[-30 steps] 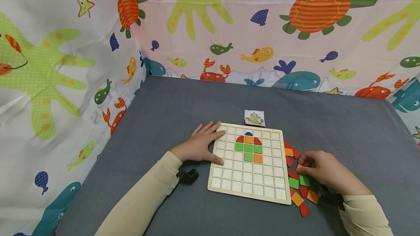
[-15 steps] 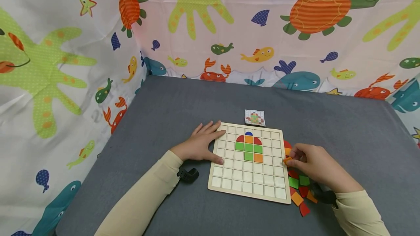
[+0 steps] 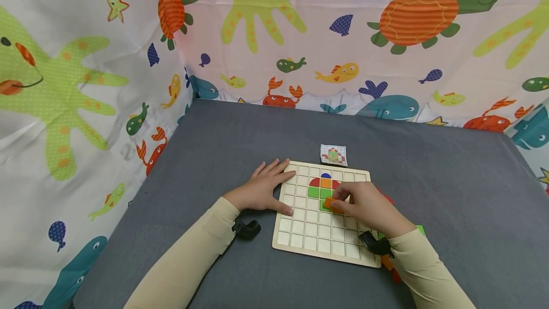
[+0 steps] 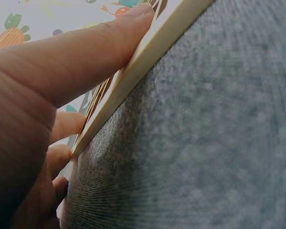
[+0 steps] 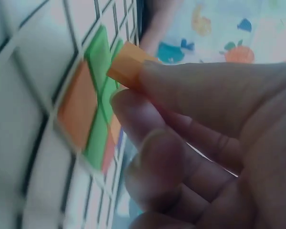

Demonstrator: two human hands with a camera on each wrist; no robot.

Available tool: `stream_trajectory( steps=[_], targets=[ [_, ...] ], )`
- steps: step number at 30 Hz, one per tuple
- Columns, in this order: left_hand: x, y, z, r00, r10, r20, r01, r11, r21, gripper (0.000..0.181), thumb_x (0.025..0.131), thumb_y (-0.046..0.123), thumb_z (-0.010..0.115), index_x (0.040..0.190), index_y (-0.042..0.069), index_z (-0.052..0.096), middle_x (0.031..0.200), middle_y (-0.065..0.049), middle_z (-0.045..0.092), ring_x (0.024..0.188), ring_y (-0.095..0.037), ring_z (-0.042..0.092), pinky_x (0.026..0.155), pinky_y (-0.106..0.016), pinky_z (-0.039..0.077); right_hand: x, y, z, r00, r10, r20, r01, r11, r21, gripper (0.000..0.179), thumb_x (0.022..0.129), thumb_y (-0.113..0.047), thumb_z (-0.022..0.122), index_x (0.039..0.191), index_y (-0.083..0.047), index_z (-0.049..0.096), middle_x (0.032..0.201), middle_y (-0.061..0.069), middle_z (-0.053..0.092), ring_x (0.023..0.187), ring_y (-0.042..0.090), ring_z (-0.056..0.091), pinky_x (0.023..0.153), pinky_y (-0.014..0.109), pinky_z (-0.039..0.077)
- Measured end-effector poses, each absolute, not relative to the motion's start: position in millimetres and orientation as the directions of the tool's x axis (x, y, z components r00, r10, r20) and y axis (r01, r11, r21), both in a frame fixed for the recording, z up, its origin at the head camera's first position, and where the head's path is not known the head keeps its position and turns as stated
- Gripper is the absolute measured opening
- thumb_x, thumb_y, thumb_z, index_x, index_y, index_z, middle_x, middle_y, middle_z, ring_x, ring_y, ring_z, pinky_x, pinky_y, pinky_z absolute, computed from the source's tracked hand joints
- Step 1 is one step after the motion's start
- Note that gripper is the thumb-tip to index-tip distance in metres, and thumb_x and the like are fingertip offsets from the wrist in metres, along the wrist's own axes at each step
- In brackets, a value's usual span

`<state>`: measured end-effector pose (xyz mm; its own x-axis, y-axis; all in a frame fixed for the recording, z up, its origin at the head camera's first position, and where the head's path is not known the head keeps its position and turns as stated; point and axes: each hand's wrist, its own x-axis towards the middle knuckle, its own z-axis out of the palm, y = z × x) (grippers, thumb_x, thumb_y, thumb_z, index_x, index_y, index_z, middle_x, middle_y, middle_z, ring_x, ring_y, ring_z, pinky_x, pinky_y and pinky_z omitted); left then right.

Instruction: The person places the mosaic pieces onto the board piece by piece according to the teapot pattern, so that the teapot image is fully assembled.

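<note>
A pale wooden grid board (image 3: 300,232) lies on the grey table, with blue, red, orange and green tiles set in its upper middle. My right hand (image 3: 362,206) hovers over the board's middle and pinches an orange square tile (image 3: 331,204) (image 5: 126,64) between thumb and fingers, just above the placed green and orange tiles (image 5: 88,112). My left hand (image 3: 261,189) lies flat on the board's left edge, fingers straight. In the left wrist view a finger (image 4: 85,52) presses along the board's rim (image 4: 147,52).
A small pattern card (image 3: 333,154) lies just beyond the board. Loose tiles (image 3: 388,263) sit right of the board, mostly hidden by my right arm. A black wrist mount (image 3: 245,228) rests by my left sleeve. A sea-animal curtain surrounds the table.
My right hand picked an orange tile from the loose pile on the right and carried it left over the board's middle. The left hand has not moved.
</note>
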<state>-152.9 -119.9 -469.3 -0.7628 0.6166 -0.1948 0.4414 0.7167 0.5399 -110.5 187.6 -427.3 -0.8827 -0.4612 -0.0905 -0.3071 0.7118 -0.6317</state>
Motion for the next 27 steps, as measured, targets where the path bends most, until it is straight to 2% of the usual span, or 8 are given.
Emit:
stream_trajectory(
  steps=[13,27],
  targets=[
    [-154,-119,-472,-0.773,0.600,-0.206,0.427,0.733,0.530,0.110,0.081,0.067,0.082,0.169,0.028,0.027,0.178,0.003,0.001,0.164,-0.022,-0.006,0.129,-0.051,-0.007,-126,154,-443,-0.845,-0.530,-0.069,-0.364,0.665,-0.652,0.008,0.095,-0.018,0.080,0.090,-0.017,0.075,0.079,-0.011,0.067,0.071,0.008,0.059,0.069,0.027,0.052],
    [-153,-118,-471,-0.773,0.600,-0.207,0.424,0.731,0.535,0.110,0.081,0.066,0.082,0.169,0.027,0.028,0.178,0.002,0.002,0.164,-0.023,-0.006,0.129,-0.052,-0.007,-124,156,-450,-0.853,-0.520,-0.050,-0.379,0.682,-0.625,0.012,0.094,-0.014,0.079,0.085,-0.021,0.079,0.076,-0.014,0.068,0.072,0.007,0.059,0.070,0.028,0.052]
  ],
)
